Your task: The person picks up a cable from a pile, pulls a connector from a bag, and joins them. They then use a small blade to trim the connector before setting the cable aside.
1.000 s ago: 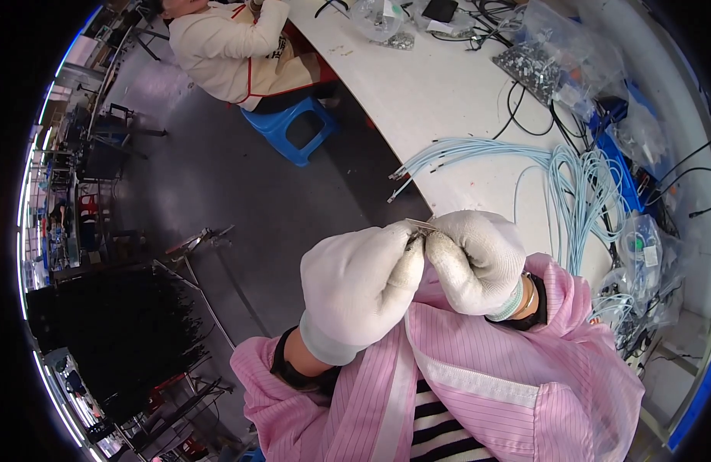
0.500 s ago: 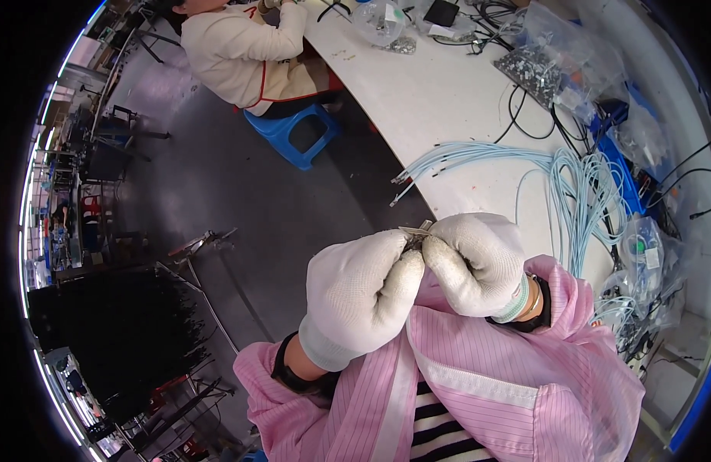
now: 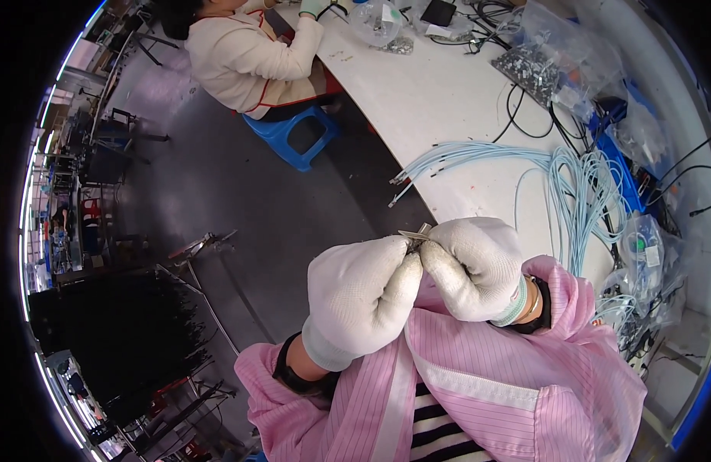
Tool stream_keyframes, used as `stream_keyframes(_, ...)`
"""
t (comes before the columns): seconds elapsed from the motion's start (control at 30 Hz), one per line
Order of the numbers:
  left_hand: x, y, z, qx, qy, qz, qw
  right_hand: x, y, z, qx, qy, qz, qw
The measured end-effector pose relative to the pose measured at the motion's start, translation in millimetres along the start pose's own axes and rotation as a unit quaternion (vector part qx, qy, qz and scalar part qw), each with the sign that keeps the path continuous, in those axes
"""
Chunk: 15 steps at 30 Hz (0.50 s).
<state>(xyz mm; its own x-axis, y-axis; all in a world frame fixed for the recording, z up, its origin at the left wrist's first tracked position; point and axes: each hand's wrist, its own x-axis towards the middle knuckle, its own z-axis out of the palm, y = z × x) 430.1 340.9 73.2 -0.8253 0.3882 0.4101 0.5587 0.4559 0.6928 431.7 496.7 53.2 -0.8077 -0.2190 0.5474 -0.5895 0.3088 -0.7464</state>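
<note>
My left hand [image 3: 363, 296] and my right hand [image 3: 477, 268], both in white knit gloves, meet in front of my pink striped jacket, fingertips nearly touching. Between them sits a small silvery metal piece [image 3: 414, 234], with a thin flat edge pointing left and a short stub pointing up. Both hands are closed in a pinch around it. The gloved fingers cover its lower part, so its exact kind does not show. The glove tips are smudged grey.
Pale blue cables [image 3: 559, 165] lie coiled on the white table [image 3: 401, 92], their ends at its left edge. Bags of small metal parts [image 3: 528, 73] and black cables lie beyond. A co-worker [image 3: 251, 58] sits on a blue stool [image 3: 294, 138]. A dark rack [image 3: 117, 339] stands at left.
The metal piece has tilted slightly and more of it shows above my fingertips. My hands have barely moved. The co-worker has leaned forward, a gloved hand now over the table.
</note>
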Motion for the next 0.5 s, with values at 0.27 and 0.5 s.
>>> stream_keyframes(0.27,3.7,-0.8,3.2,-0.015,0.001,-0.004,1.0,3.4,1.3,-6.2,0.082,-0.059,0.058,0.993)
stream_keyframes(0.5,1.4,-0.8,-0.3,-0.205,-0.076,-0.184,0.958,6.1,13.5,-10.4,0.179,-0.074,0.072,0.979)
